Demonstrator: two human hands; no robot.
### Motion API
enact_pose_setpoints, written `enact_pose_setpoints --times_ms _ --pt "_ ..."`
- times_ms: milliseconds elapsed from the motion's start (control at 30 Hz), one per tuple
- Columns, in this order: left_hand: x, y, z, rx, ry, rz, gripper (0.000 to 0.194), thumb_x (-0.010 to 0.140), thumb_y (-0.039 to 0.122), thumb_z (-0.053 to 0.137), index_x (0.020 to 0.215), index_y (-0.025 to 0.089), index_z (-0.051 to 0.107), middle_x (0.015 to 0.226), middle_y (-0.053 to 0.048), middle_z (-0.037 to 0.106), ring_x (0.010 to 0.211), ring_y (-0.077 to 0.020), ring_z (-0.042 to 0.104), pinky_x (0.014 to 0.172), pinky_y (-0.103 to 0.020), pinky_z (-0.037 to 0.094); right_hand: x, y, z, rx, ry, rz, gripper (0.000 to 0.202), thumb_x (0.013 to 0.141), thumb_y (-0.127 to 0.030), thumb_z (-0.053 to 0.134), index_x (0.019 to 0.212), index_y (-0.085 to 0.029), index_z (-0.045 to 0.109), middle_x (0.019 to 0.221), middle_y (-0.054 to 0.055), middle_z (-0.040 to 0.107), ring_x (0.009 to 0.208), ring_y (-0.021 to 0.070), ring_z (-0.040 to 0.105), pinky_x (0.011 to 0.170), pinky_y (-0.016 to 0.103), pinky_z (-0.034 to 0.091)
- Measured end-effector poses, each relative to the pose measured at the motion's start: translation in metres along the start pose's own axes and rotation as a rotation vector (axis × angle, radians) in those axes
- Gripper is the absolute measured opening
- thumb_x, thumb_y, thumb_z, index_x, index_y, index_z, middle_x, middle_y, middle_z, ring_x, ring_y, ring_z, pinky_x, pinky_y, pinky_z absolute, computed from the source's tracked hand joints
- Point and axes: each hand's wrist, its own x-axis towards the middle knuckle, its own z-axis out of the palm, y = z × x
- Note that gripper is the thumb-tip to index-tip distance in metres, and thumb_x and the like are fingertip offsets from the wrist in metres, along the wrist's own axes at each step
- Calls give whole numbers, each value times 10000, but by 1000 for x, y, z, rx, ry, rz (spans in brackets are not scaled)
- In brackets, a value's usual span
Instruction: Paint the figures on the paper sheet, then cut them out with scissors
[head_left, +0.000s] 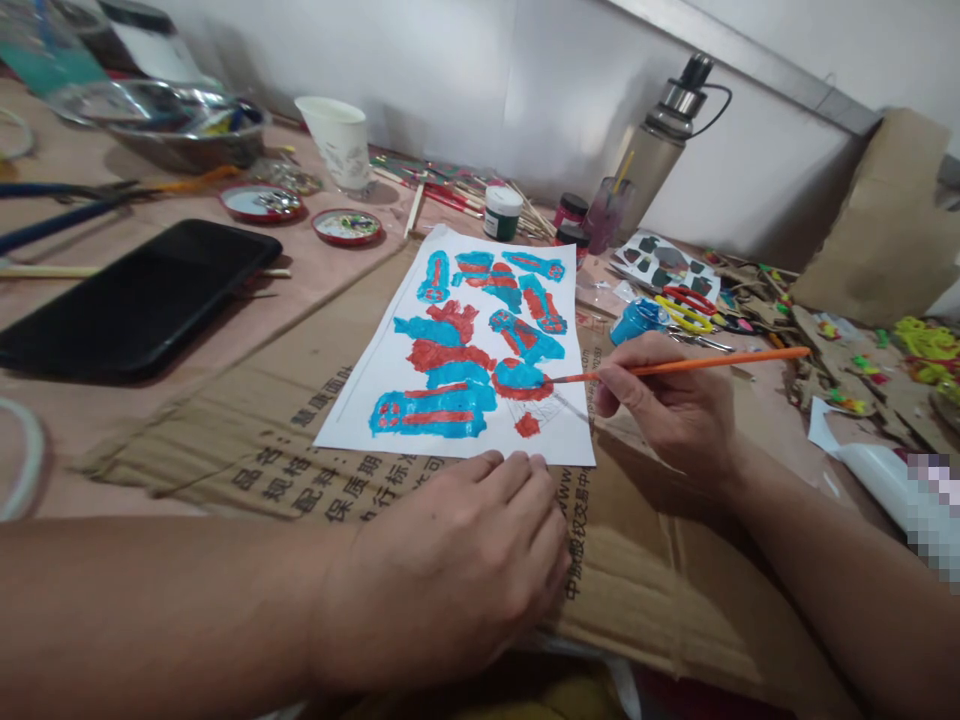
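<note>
My right hand (660, 400) pinches an orange-handled paintbrush (720, 362), whose tip touches the painted sheet of paper (360, 420). Blue and red painted shapes cover much of the sheet. Under the brush tip is a blue shape edged in red, and below it lie pencil lines and a small red patch. At the sheet's lower edge, my left hand (465, 560) rests palm down with its fingers together; its thumb is hidden. Beneath the sheet lies flattened cardboard (240, 410). An open pot of blue paint (637, 318) stands just beyond my right hand.
A black phone (142, 300) and pliers (82, 205) lie at left. Behind are a metal bowl (180, 130), a paper cup (337, 145), paint jars (502, 212) and a steel bottle (660, 150). Scissors (686, 308) and cardboard scraps (847, 350) sit at right.
</note>
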Motion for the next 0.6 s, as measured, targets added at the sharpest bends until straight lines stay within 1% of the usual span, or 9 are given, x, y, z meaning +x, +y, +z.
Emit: enact_pose_setpoints --times_ms 133,267,467,600 --pt "0 0 0 -8 0 -2 191 1057 267 618 957 177 753 966 -128 784 874 -255 701 834 -403 593 0 -1 -1 44 -8 -1 223 1034 -197 705 817 -229 672 659 -46 662 555 110 611 557 250 482" --pt "-1 -1 -1 -12 6 8 164 1050 258 633 971 177 753 984 -129 789 904 -257 708 862 -407 596 0 0 -1 34 23 -28 206 1035 -184 699 836 -237 681 685 -31 685 589 134 636 589 276 513" --pt "-1 0 -2 -15 -9 8 182 1058 265 625 961 182 755 985 -128 793 892 -259 713 843 -410 602 -2 -1 0 -9 -11 25 214 1041 -249 709 828 -231 691 696 -13 673 613 145 623 597 292 498" --pt "-1 0 -2 -22 -14 -3 145 1048 257 647 983 186 755 1001 -126 794 917 -259 717 866 -408 599 -2 -2 2 44 17 8 223 1057 -281 703 839 -236 684 710 -14 679 630 145 631 620 288 516"
